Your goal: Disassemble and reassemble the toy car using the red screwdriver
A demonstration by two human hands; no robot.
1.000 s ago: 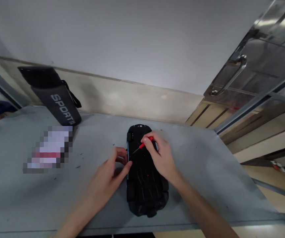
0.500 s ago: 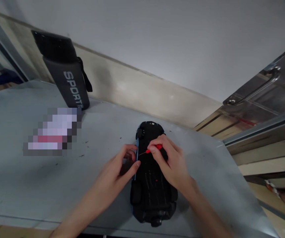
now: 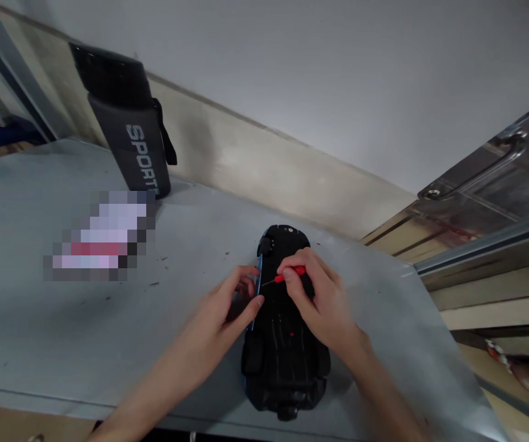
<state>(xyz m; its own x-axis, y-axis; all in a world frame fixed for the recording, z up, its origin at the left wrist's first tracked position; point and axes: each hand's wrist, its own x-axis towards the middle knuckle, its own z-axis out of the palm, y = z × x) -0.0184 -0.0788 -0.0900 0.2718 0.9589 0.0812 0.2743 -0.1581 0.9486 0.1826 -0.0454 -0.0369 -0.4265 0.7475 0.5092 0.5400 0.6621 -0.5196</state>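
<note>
A toy car (image 3: pixel 282 362) lies upside down on the grey table, its black underside and wheels facing up and a strip of blue body showing along the left edge. My left hand (image 3: pixel 234 304) grips that left side, thumb on the underside and fingers curled at the edge. In my right hand (image 3: pixel 317 294) is a small screwdriver with a red handle (image 3: pixel 298 270), pinched between thumb and fingers. Its thin shaft points left, the tip close to the car's blue edge; whether it touches cannot be made out.
A black sports bottle (image 3: pixel 128 135) stands at the back left against the wall. In front of it lies a pixelated flat object (image 3: pixel 102 236). Small dark bits are scattered on the table (image 3: pixel 190 233). A metal panel with a handle (image 3: pixel 489 166) is at the right.
The camera view has shifted slightly. Both hands keep their hold on the car and the screwdriver, with the screwdriver at nearly the same place and angle.
</note>
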